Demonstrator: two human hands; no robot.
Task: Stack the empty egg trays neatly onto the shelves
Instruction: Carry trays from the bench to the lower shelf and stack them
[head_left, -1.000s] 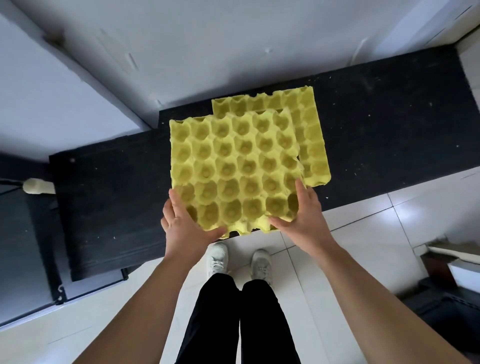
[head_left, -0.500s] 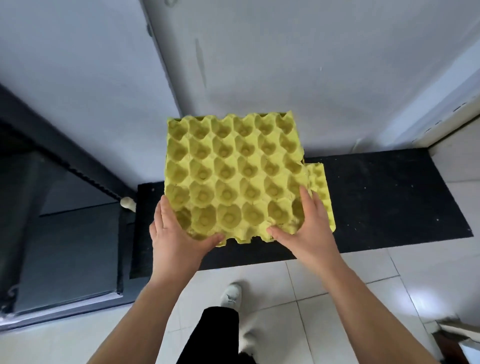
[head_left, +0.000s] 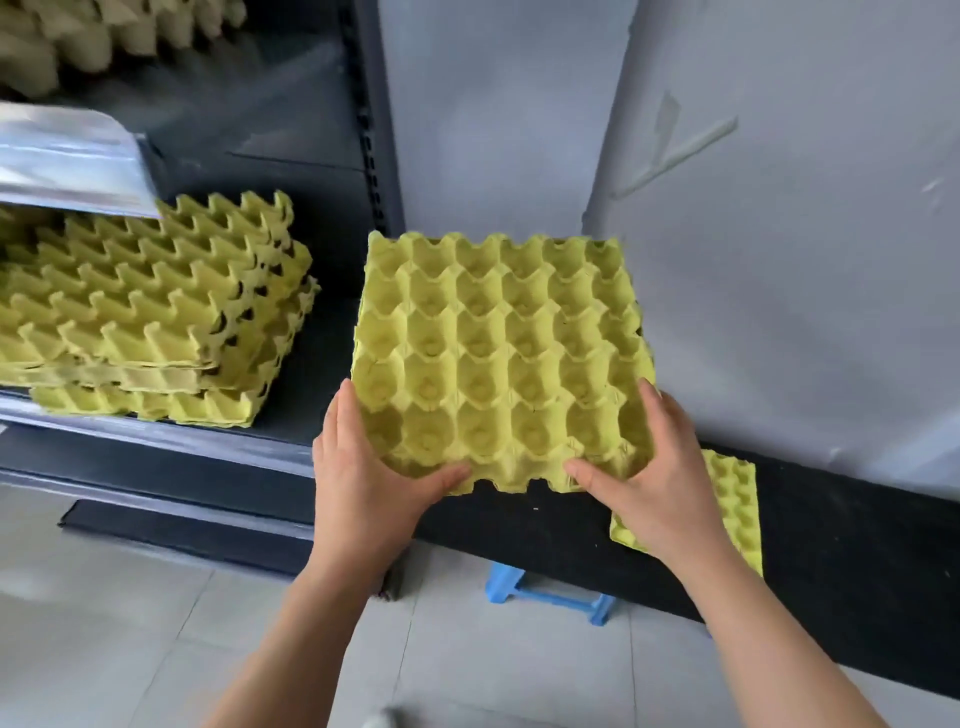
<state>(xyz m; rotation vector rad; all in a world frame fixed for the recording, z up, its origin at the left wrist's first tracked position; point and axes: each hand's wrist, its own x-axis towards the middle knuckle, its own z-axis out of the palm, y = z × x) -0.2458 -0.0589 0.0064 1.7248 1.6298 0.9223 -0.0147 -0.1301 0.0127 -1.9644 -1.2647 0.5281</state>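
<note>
Grey wall (head_left: 779, 260) and a dark shelving unit (head_left: 374, 130) stand side by side, with pale floor tiles (head_left: 104, 649) nearest us. We hold one yellow egg tray (head_left: 498, 353), cups up, in the air before the wall. It is just right of the shelving upright and above a low black counter (head_left: 841, 551).

Our left hand (head_left: 363, 483) takes the near-left corner and our right hand (head_left: 660, 483) the near-right. The thumbs lie along the near edge and the fingers (head_left: 345, 410) are clamped on the tray's sides. We judge that this two-corner hold keeps the thin pulp sheet level and square for nesting.

To the left, a stack of egg trays (head_left: 156, 312) sits on the shelf (head_left: 156, 441). Its layers are slightly staggered, so the held tray will need aligning. A second egg tray (head_left: 737, 499) lies on the counter, partly hidden by the right hand and not yet shelved.
</note>
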